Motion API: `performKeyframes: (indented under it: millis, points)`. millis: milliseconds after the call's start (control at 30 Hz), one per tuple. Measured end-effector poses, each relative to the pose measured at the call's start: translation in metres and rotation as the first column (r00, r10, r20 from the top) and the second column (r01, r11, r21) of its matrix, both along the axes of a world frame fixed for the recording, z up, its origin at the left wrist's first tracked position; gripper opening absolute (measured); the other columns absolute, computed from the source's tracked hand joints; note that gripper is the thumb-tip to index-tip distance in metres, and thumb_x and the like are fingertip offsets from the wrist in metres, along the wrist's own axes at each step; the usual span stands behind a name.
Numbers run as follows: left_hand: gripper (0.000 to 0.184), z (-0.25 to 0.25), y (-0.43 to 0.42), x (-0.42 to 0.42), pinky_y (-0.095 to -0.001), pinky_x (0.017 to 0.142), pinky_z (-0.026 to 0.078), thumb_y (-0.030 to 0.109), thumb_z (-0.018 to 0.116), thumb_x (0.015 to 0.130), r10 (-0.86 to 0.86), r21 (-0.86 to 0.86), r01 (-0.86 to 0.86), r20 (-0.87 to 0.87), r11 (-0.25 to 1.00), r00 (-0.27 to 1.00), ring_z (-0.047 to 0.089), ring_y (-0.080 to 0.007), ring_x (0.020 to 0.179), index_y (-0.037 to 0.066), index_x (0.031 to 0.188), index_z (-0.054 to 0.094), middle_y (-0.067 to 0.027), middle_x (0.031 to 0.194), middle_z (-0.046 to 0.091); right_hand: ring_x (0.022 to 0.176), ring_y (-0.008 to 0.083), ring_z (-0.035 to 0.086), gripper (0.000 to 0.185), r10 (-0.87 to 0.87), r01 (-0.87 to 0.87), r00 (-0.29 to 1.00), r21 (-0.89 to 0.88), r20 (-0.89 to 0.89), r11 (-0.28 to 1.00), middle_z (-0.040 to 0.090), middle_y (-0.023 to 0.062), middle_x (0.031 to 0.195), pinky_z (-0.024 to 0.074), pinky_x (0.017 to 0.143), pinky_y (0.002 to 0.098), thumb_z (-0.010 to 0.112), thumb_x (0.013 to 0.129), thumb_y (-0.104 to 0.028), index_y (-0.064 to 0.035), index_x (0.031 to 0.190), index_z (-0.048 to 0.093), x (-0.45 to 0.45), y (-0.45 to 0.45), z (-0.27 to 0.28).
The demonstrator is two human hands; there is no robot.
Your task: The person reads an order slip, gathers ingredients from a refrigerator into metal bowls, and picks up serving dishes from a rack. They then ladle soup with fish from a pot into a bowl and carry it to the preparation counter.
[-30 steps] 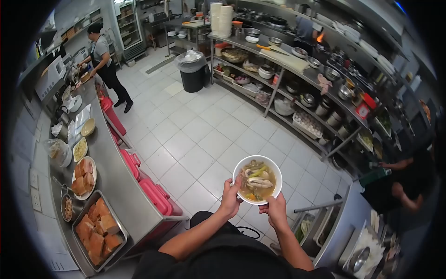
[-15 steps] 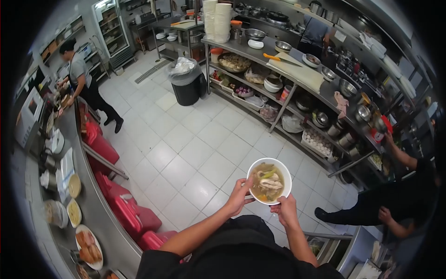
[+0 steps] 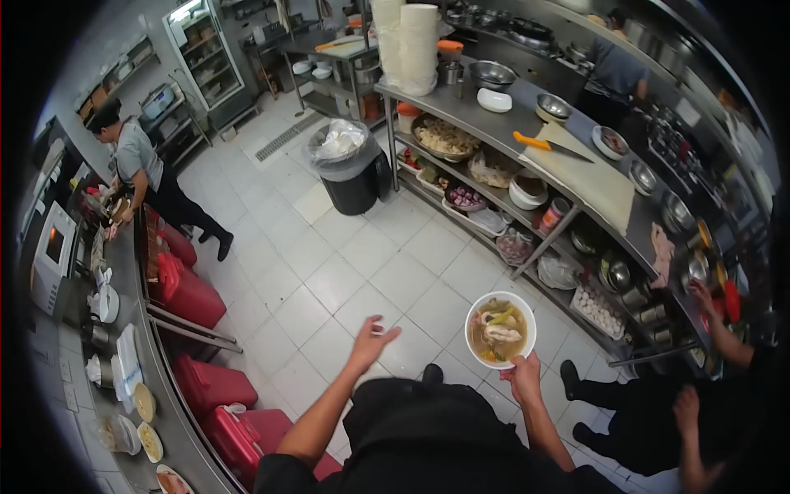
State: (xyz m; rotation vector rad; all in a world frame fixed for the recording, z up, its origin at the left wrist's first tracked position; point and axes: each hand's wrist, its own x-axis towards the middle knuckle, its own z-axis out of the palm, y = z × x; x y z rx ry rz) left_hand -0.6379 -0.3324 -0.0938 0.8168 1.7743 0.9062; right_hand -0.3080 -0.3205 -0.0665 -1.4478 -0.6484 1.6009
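Observation:
A white bowl of brothy soup with pale meat and green vegetables is held out over the tiled floor. My right hand grips its near rim from below and the right, with the thumb at the edge. To the left of the bowl, my left hand is in the air with its fingers apart, touching nothing. The bowl looks roughly level.
A steel shelf counter at the upper right bears a knife on a cutting board. A lined bin stands mid-floor. One person works at the left counter; another is close on my right.
My left hand has come off the bowl and moved left, its fingers spread. The bowl, now in my right hand alone, is farther right. The view has shifted, and more of the right-hand person's legs shows.

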Motion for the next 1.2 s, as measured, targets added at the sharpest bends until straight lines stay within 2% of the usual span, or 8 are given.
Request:
performKeyframes:
  millis: [233, 467, 533, 667, 833, 1033, 1133, 1200]
  points:
    - [0.081, -0.019, 0.095, -0.064, -0.0341, 0.078, 0.047, 0.040, 0.077, 0.066, 0.039, -0.061, -0.048, -0.136, 0.997, 0.990, 0.056, -0.0256, 0.093, 0.001, 0.127, 0.041, -0.0211, 0.112, 0.052, 0.051, 0.0173, 0.055, 0.036, 0.035, -0.034, 0.999, 0.032, -0.013, 0.999, 0.058, 0.0126, 0.084, 0.0466, 0.043, 0.0285, 0.042, 0.078, -0.002, -0.0017, 0.114, 0.041, -0.022, 0.114, -0.024]
    - [0.077, -0.039, 0.272, -0.034, -0.0351, 0.083, 0.046, 0.045, 0.072, 0.072, -0.172, -0.010, 0.179, 0.241, 0.984, 0.955, 0.054, -0.0266, 0.099, 0.003, 0.128, 0.041, -0.0216, 0.117, 0.050, 0.062, 0.0179, 0.058, 0.038, -0.059, 0.057, 0.998, -0.053, -0.036, 0.997, 0.058, 0.0118, 0.095, 0.0458, 0.045, 0.0289, 0.043, 0.081, -0.003, -0.0032, 0.119, 0.041, -0.072, 0.189, -0.032]
    - [0.076, -0.063, 0.331, -0.017, -0.0361, 0.087, 0.045, 0.047, 0.069, 0.073, -0.251, 0.034, 0.250, 0.200, 0.968, 0.947, 0.054, -0.0293, 0.102, 0.002, 0.127, 0.042, -0.0225, 0.115, 0.052, 0.070, 0.0188, 0.059, 0.040, -0.023, 0.020, 0.996, -0.034, -0.090, 0.999, 0.056, 0.0108, 0.103, 0.0456, 0.046, 0.0289, 0.044, 0.082, -0.004, -0.0039, 0.122, 0.040, -0.074, 0.210, -0.047]
    - [0.082, -0.083, 0.430, 0.022, -0.0374, 0.090, 0.043, 0.046, 0.070, 0.070, -0.438, 0.099, 0.452, -0.132, 0.887, 0.889, 0.052, -0.0345, 0.109, -0.001, 0.128, 0.039, -0.0275, 0.121, 0.049, 0.072, 0.0201, 0.059, 0.041, -0.109, 0.097, 0.986, -0.095, -0.128, 0.991, 0.056, 0.0117, 0.103, 0.0457, 0.048, 0.0303, 0.043, 0.083, -0.004, -0.0041, 0.123, 0.038, -0.093, 0.245, -0.042]
    - [0.097, -0.117, 0.534, 0.078, -0.0389, 0.099, 0.036, 0.048, 0.075, 0.062, -0.449, 0.069, 0.454, -0.075, 0.888, 0.890, 0.043, -0.0396, 0.117, -0.002, 0.134, 0.030, -0.0310, 0.124, 0.043, 0.072, 0.0203, 0.059, 0.040, -0.101, 0.091, 0.993, -0.137, -0.065, 0.986, 0.055, 0.0120, 0.103, 0.0458, 0.048, 0.0307, 0.044, 0.082, -0.005, -0.0033, 0.122, 0.038, -0.078, 0.289, -0.063]
    - [0.109, -0.184, 0.627, 0.139, -0.0470, 0.106, 0.024, 0.049, 0.078, 0.056, -0.358, 0.041, 0.438, -0.512, 0.898, 0.781, 0.026, -0.0477, 0.126, -0.003, 0.136, 0.025, -0.0311, 0.137, 0.026, 0.063, 0.0197, 0.057, 0.040, -0.106, 0.104, 0.994, -0.246, 0.006, 0.964, 0.055, 0.0148, 0.096, 0.0456, 0.045, 0.0289, 0.045, 0.079, -0.006, 0.0002, 0.118, 0.039, -0.051, 0.328, -0.087]
    - [0.105, -0.194, 0.668, 0.162, -0.0564, 0.103, 0.020, 0.038, 0.078, 0.058, -0.528, -0.124, 0.560, -0.543, 0.819, 0.653, 0.028, -0.0380, 0.128, 0.000, 0.138, 0.020, -0.0220, 0.140, 0.028, 0.058, 0.0192, 0.056, 0.041, -0.115, 0.120, 0.993, -0.252, 0.031, 0.960, 0.055, 0.0153, 0.092, 0.0452, 0.042, 0.0269, 0.048, 0.078, -0.008, 0.0011, 0.117, 0.039, -0.045, 0.351, -0.097]
    - [0.102, -0.203, 0.686, 0.174, -0.0559, 0.102, 0.020, 0.037, 0.077, 0.059, -0.607, -0.172, 0.631, -0.545, 0.756, 0.579, 0.029, -0.0379, 0.126, 0.000, 0.136, 0.021, -0.0220, 0.138, 0.028, 0.058, 0.0188, 0.056, 0.043, -0.101, 0.104, 0.995, -0.255, 0.022, 0.961, 0.055, 0.0152, 0.092, 0.0453, 0.042, 0.0269, 0.049, 0.078, -0.009, 0.0015, 0.118, 0.038, -0.037, 0.357, -0.104]
